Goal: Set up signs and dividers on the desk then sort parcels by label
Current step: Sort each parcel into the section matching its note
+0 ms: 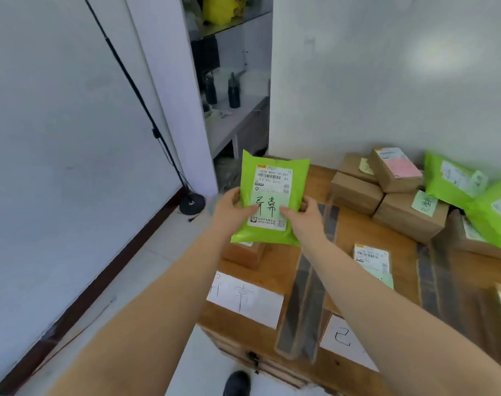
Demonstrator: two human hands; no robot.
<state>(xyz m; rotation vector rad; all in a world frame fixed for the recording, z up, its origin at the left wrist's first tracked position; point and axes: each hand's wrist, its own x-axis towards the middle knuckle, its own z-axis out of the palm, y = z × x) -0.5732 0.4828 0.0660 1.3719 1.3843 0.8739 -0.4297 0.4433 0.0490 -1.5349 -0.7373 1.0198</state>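
You hold a green parcel point(267, 195) up in both hands, above the desk's far-left end.

Your left hand point(232, 208) grasps its left edge and your right hand point(302, 214) its right — thumbs pressed on the white label. Below it, toward 6 o'clock, a handwritten sign point(245, 300) lies on the desk point(355, 232); a dark divider strip point(303, 304) runs just beside the sign at 3 o'clock — cardboard boxes point(386, 192) are stacked at 2 o'clock.

Lime-green parcel point(272, 192) with white black-inked label point(270, 201); brown cardboard boxes point(355, 192); wooden-brown desk point(346, 230); white signs point(245, 300).
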